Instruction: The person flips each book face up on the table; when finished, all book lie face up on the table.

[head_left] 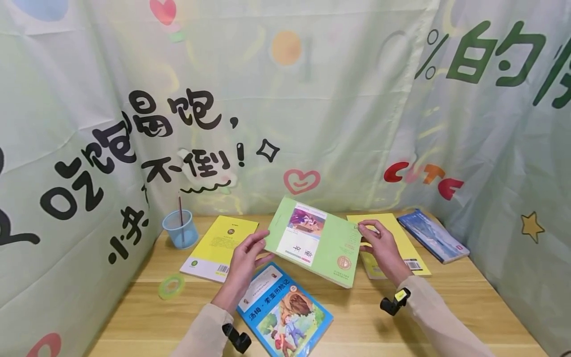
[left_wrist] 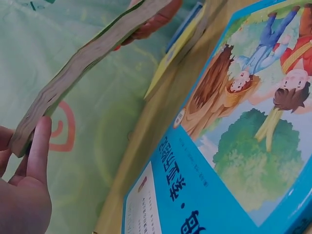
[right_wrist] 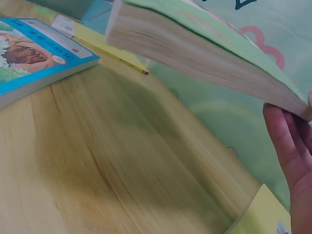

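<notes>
A green book with a white panel and a small picture on its cover is held up above the table between both hands. My left hand pinches its left edge, fingers under and thumb on the other side, as the left wrist view shows. At its right edge, my right hand grips the corner with fingers beneath. The page edges face the right wrist camera. Below the held book lies a blue book with a cartoon cover, flat on the table.
Yellow books lie at the back left and back right. A blue book with a snowy picture sits at the far right. A blue cup with a pencil and a green tape roll stand at the left. Fabric walls enclose the table.
</notes>
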Demonstrator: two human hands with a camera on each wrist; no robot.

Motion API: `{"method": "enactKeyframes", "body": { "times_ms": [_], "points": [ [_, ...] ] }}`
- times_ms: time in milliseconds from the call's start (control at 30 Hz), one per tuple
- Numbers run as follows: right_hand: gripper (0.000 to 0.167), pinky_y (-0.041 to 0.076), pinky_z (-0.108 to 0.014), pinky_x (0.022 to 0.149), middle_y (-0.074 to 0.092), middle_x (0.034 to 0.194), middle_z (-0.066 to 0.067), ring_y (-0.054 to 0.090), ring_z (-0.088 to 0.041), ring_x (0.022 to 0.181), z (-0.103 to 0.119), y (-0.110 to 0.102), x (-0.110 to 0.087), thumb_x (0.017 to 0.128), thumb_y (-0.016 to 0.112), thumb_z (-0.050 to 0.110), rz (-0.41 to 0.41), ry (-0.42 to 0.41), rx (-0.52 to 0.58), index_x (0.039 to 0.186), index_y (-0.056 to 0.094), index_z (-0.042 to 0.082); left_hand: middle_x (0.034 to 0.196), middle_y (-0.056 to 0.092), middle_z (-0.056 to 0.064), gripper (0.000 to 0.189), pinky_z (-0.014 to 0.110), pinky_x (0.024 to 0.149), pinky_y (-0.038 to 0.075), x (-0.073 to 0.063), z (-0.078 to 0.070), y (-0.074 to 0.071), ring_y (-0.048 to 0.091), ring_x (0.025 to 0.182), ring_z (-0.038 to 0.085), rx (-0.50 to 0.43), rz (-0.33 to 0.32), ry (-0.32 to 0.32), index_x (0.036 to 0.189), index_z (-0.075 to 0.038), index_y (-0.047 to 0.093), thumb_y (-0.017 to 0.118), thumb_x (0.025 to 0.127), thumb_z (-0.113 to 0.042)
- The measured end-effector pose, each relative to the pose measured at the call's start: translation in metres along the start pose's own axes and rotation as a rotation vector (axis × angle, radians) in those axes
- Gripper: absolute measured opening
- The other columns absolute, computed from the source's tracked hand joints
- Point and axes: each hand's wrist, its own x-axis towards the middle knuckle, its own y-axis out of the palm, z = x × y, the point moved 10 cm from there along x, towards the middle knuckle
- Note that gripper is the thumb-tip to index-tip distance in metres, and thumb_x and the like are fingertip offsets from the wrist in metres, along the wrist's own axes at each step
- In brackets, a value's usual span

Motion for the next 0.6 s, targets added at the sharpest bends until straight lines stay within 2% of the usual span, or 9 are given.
{"method": "enactKeyframes", "body": {
  "times_ms": [100, 200, 300, 467, 600],
  "points": [
    [0.048, 0.064, -0.028, 0.084, 0.076, 0.117, 0.014, 0.072, -0.008, 0.106, 0.002, 0.004, -0.001, 0.114, 0.06, 0.037, 0.057, -0.01, 0.03, 0.155, 0.049, 0.016, 0.154, 0.059, 0.014, 0.039, 0.038, 0.103, 0.064, 0.0, 0.003, 0.003, 0.072, 0.118, 0.02, -0.002, 0.021, -0.026, 0.153, -0.015, 0.062, 0.055, 0.114, -0.018],
    [0.055, 0.063, -0.028, 0.083, 0.071, 0.123, 0.012, 0.07, -0.007, 0.109, 0.004, 0.009, -0.002, 0.115, 0.057, 0.031, 0.11, -0.033, 0.058, 0.164, 0.04, 0.013, 0.155, 0.058, 0.015, 0.041, 0.041, 0.105, 0.063, 0.0, 0.005, 0.005, 0.071, 0.12, 0.021, -0.009, 0.042, -0.041, 0.153, -0.015, 0.062, 0.053, 0.113, -0.015],
    [0.05, 0.062, -0.027, 0.083, 0.07, 0.125, 0.012, 0.069, -0.008, 0.111, 0.002, 0.01, -0.001, 0.116, 0.056, 0.028, 0.119, -0.039, 0.071, 0.16, 0.045, 0.009, 0.157, 0.057, 0.015, 0.041, 0.045, 0.107, 0.062, 0.0, 0.005, 0.006, 0.07, 0.123, 0.023, -0.015, 0.055, -0.043, 0.153, -0.016, 0.061, 0.053, 0.113, -0.019],
    [0.036, 0.061, -0.027, 0.093, 0.069, 0.126, 0.012, 0.069, -0.009, 0.114, -0.005, 0.012, -0.002, 0.115, 0.056, 0.029, 0.125, -0.01, 0.077, 0.146, 0.058, 0.01, 0.158, 0.056, 0.013, 0.042, 0.045, 0.108, 0.062, 0.001, 0.006, 0.005, 0.068, 0.128, 0.022, 0.009, 0.053, -0.043, 0.151, -0.015, 0.06, 0.056, 0.115, -0.036],
    [0.039, 0.06, -0.028, 0.097, 0.065, 0.13, 0.011, 0.068, -0.009, 0.116, -0.008, 0.016, -0.003, 0.116, 0.055, 0.031, 0.161, -0.005, 0.085, 0.15, 0.054, 0.011, 0.154, 0.056, 0.014, 0.043, 0.044, 0.104, 0.064, 0.001, 0.008, 0.004, 0.07, 0.124, 0.021, 0.034, 0.055, -0.053, 0.157, -0.024, 0.055, 0.056, 0.115, -0.033]
  ]
}}
